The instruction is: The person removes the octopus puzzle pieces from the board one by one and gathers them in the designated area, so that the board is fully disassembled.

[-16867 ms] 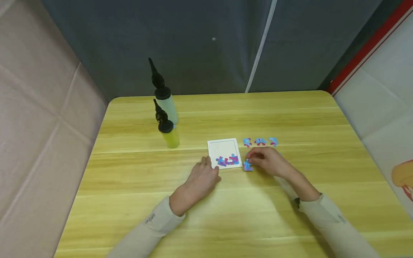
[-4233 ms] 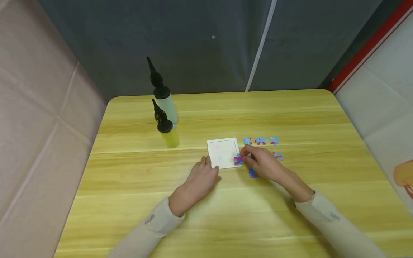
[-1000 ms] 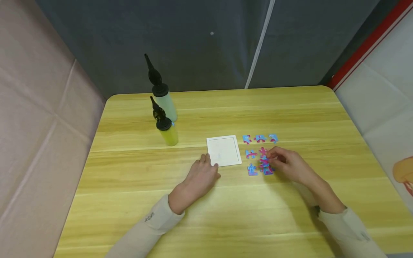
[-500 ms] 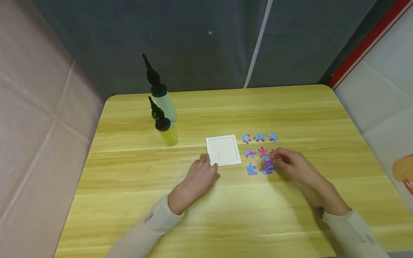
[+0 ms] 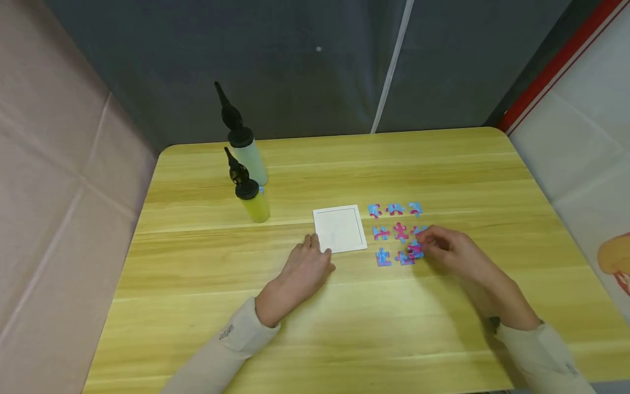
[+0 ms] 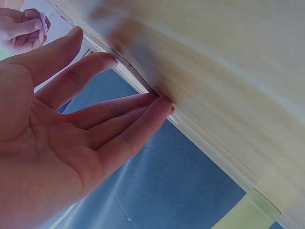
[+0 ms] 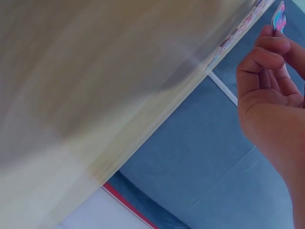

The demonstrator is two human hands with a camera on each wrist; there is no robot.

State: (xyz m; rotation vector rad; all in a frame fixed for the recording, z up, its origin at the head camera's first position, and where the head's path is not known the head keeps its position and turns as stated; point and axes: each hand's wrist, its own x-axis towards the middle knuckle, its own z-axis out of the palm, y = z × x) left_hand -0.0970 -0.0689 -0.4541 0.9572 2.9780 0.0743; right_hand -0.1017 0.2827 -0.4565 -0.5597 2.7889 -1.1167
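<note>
A white square puzzle board [image 5: 339,230] with a thin inner outline lies mid-table. My left hand [image 5: 302,271] rests at its lower left corner, and in the left wrist view the loosely extended fingers [image 6: 136,126] touch the board's edge. Thumb and fingertips of my right hand [image 5: 455,254] pinch a blue and pink jigsaw piece [image 5: 415,250], seen edge-on in the right wrist view as a small held piece [image 7: 279,20]. That piece is above the table, partly covering the bottom-row piece [image 5: 406,259]. Several more pieces stand in rows beside the board, including a pink middle piece [image 5: 401,231].
Two bottles with black tops stand at the left rear, a yellow one [image 5: 257,209] in front of a pale green one [image 5: 251,161]. A small blue thing [image 5: 261,190] peeks out behind the yellow bottle. A dark curtain [image 5: 295,82] hangs beyond the table [image 5: 344,339].
Pieces lying on the board in the oldest frame are now in rows on the table. Over the last second my right hand has carried its pinched piece slightly right; the left hand stays put.
</note>
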